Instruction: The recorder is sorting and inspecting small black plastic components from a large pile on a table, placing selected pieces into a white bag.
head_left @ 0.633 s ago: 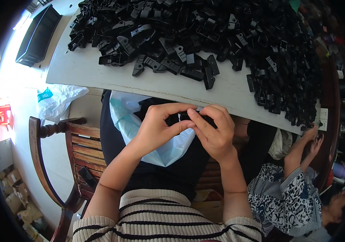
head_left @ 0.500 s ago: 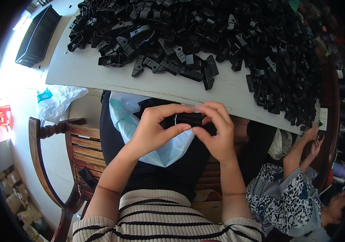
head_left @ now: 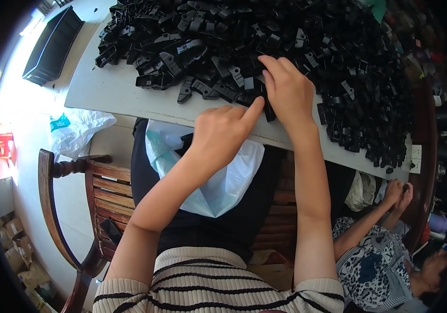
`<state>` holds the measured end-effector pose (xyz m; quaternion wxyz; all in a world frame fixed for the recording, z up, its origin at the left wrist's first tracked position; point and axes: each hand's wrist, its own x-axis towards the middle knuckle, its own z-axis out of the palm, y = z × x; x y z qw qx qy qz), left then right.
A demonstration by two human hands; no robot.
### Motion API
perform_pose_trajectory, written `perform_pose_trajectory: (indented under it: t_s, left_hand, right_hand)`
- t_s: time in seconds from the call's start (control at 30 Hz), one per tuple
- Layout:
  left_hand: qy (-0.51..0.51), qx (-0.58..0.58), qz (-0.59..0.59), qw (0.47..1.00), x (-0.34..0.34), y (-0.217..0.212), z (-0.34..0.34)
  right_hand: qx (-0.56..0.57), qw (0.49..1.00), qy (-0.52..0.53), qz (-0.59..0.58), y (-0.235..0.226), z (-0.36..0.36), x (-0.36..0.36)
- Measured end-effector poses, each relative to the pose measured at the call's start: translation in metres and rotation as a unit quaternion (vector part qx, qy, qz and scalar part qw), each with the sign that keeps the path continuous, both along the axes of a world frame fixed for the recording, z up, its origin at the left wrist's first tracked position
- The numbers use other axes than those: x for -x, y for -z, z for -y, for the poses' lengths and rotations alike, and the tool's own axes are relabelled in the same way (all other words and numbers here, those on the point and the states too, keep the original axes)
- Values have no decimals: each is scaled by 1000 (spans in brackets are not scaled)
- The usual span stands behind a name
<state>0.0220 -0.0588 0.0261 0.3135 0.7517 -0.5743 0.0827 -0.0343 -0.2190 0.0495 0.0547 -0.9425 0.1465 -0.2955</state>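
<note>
Both my hands are over the near edge of a heap of black plastic parts (head_left: 197, 49). My right hand (head_left: 292, 96) reaches into the heap, thumb and forefinger apart, with nothing visible between them. Lower and to its left is my left hand (head_left: 222, 129), back upward, forefinger stretched toward the parts; its other fingers curl under and are partly hidden. A dark elongated part (head_left: 269, 112) shows between the two hands. Below them, a white and pale teal plastic bag (head_left: 210, 195) lies open across my lap.
The heap covers much of the pale table (head_left: 114, 91). A black bin (head_left: 54, 47) stands at the far left, above a wooden armchair (head_left: 51, 208) and a red stool (head_left: 0, 143). At right, a co-worker's hands (head_left: 398, 194) hold something small and dark.
My hands have moved up from above the lap bag to the heap's edge and separated. The black part they held together is no longer visible in them. The co-worker's hands have moved slightly lower.
</note>
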Motion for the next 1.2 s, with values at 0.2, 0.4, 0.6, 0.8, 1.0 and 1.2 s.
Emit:
perform_pose_trajectory:
  t_s: [0.2,0.4,0.6,0.8,1.0,1.2]
  left_hand:
    - [-16,28,100,994,-4,9,10]
    - [-27,-2,43,999,2,1,-1]
    - [-43,2,45,998,2,5,-2]
    - [-36,76,-180,980,9,3,-14]
    - [8,97,-215,972,11,-1,-24]
    - [39,94,-282,954,21,-5,-28]
  right_hand:
    - [140,988,38,-58,6,10,-7]
    - [121,992,26,-7,12,18,10]
    - [19,998,17,49,11,26,25]
    - [-332,920,-1,207,3,8,47]
    - [-588,782,-47,200,-1,-55,83]
    - [-533,823,-24,192,11,-83,88]
